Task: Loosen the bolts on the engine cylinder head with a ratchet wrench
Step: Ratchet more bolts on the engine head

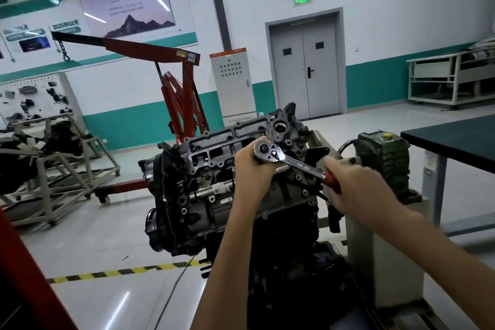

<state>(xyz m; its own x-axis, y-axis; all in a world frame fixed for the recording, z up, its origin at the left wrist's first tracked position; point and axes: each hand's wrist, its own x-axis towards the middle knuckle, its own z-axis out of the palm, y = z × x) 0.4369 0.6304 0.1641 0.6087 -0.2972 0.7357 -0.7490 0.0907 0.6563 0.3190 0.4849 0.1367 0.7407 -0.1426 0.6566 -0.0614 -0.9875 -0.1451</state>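
Well, head view: looks down over both forearms at an engine on a stand.
Engine cylinder head [214, 153]: centre of the picture, tilted, with its open top face turned towards the camera.
Ratchet wrench [289, 162]: over the right end of the cylinder head, chrome head to the left, red handle to the right.
Left hand [251, 169]: fingers curled under the wrench head, holding it.
Right hand [356, 185]: closed round the red handle.
Bolt under the wrench: hidden by the left hand.
Behind: red engine crane [184, 94], grey double door [305, 69].
Right: dark table [455, 139].
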